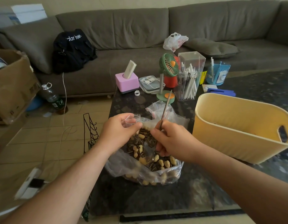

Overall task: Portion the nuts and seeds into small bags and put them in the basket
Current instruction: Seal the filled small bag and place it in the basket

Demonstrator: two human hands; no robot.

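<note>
At frame centre my left hand (pixel 119 130) pinches the limp small bag (pixel 132 121) by its rim. My right hand (pixel 170 139) grips the stiff spoon handle (pixel 165 110), curled tight. The film looks slippery, so I judge the rim the best hold.

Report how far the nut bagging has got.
Done: nothing that shows; the yellow basket shows no filled bag. In hand: the left hand pinches a small clear bag open, the right hand holds a metal utensil over the big bag of peanuts and sunflower seeds. Left: fill, basket.
</note>
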